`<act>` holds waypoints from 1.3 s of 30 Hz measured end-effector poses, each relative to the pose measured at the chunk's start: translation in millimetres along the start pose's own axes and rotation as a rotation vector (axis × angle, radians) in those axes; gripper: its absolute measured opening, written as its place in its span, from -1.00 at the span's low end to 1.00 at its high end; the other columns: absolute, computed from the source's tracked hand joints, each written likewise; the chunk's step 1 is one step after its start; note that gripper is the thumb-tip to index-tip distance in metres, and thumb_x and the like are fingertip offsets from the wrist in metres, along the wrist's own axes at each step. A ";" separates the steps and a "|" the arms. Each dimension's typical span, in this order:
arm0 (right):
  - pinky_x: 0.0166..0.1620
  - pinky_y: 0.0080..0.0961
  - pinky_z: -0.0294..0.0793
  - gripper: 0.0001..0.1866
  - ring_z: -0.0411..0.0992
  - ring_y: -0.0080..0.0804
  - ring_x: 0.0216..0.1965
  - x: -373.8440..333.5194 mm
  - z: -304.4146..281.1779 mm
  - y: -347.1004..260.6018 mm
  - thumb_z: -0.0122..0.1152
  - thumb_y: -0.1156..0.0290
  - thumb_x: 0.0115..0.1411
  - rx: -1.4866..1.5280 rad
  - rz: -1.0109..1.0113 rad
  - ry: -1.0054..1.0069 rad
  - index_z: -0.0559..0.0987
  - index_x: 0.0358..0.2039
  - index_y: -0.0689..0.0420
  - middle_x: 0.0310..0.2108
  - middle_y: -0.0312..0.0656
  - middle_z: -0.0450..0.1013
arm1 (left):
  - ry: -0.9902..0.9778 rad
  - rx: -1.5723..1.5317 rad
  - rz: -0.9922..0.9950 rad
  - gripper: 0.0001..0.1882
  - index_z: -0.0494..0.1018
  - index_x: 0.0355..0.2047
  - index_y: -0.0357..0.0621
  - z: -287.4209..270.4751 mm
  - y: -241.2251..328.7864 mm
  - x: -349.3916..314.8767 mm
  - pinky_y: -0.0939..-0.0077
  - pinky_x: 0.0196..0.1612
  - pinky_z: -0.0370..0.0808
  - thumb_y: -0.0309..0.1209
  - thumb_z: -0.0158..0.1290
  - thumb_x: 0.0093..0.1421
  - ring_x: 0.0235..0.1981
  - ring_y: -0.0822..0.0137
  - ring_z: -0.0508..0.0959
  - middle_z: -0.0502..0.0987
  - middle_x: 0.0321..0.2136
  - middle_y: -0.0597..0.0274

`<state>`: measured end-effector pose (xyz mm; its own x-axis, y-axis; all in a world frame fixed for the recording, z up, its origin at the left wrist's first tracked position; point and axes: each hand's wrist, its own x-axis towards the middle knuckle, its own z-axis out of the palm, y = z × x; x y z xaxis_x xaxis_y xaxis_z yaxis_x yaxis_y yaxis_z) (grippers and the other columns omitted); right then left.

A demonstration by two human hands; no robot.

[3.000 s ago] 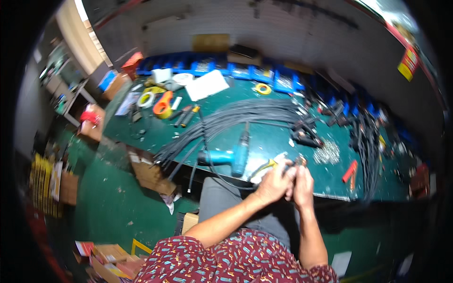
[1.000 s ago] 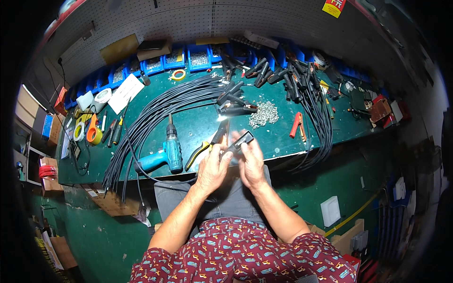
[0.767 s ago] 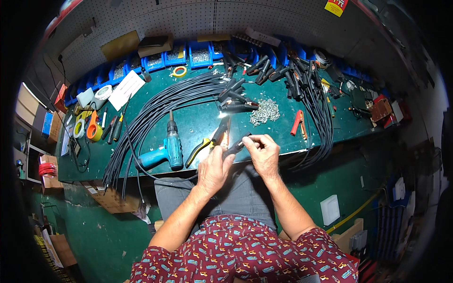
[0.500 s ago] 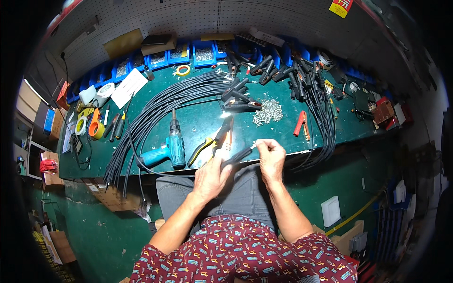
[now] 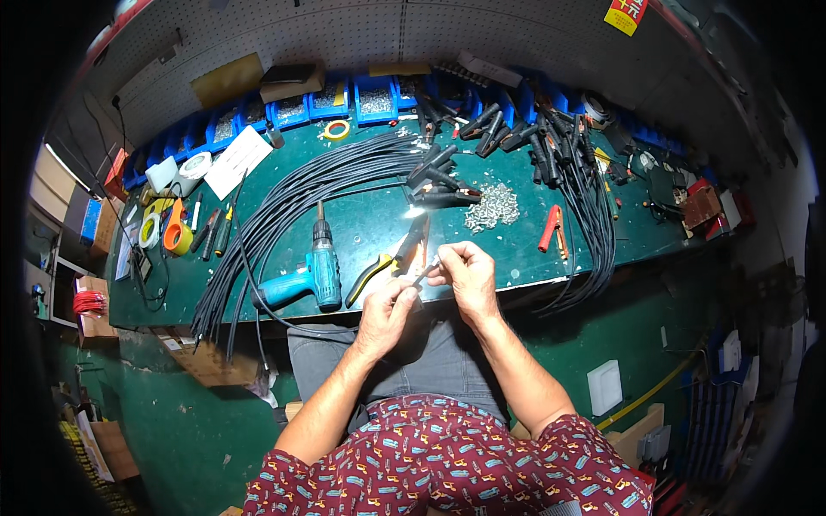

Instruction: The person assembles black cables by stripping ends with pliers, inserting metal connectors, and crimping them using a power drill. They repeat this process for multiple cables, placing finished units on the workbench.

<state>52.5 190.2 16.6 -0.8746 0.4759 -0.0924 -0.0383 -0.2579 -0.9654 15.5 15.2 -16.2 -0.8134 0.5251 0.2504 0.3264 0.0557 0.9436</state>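
In front of my lap, at the bench edge, my left hand point(image 5: 385, 316) is closed on a black cable point(image 5: 422, 279) close to its end. The cable's tail trails left past the bench edge. My right hand point(image 5: 467, 279) pinches the tip of that end with thumb and fingers; whether a small metal fitting sits there I cannot tell. Just beyond the left hand lie pliers point(image 5: 368, 280) with yellow-and-black handles. A teal cordless drill point(image 5: 323, 273) rests left of them. Behind the hands is a heap of small silver metal parts point(image 5: 492, 208), beside several black-handled clamps point(image 5: 434, 176).
A thick bundle of black cables point(image 5: 258, 225) curves across the left of the green bench point(image 5: 482, 249). Another cable bundle point(image 5: 594, 219) hangs over the right edge, near a red-handled clamp point(image 5: 550, 229). Blue bins point(image 5: 376, 101) line the back. Tape rolls point(image 5: 177, 236) stand at left.
My right hand has moved left and come closer to my left hand, still pinching at the cable's end. The visible length of cable between the hands is shorter.
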 end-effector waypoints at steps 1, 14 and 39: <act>-0.34 -0.56 0.66 -0.78 0.60 -0.47 -0.42 1.9 2.2 -4.9 0.23 0.37 0.37 0.027 0.005 -0.053 0.55 -0.24 0.30 -0.39 -0.15 0.57 | 0.016 -0.096 -0.084 -0.77 0.57 -0.17 -0.29 0.5 2.7 0.9 0.50 -0.32 0.45 -0.34 0.06 0.42 -0.43 0.43 0.49 0.50 -0.46 0.29; 0.06 -0.11 0.55 -0.23 0.57 0.09 0.01 119.4 16.2 42.9 0.40 -0.12 -0.07 -1.076 0.188 0.004 0.57 -0.05 0.31 -0.07 0.17 0.60 | -0.150 -0.317 -0.342 -0.88 0.55 -0.27 -0.21 -9.6 -30.4 -12.3 0.68 -0.34 0.38 -0.42 0.13 0.37 -0.42 0.62 0.45 0.54 -0.44 0.43; -0.45 -0.53 0.64 -0.36 0.60 -0.45 -0.45 39.8 18.0 -9.3 0.52 0.20 0.13 -0.101 0.100 -0.082 0.39 0.04 0.30 -0.32 -0.11 0.58 | -0.044 -0.358 -0.499 -0.71 0.47 0.07 -0.16 -3.9 -16.9 8.6 0.69 -0.51 0.30 -0.34 0.03 0.40 -0.59 0.64 0.38 0.56 -0.49 0.40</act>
<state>9.4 196.4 26.4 -0.9085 0.3803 -0.1734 0.0964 -0.2129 -0.9723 1.1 15.5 -29.1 -0.8031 0.5444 -0.2425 -0.2771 0.0191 0.9607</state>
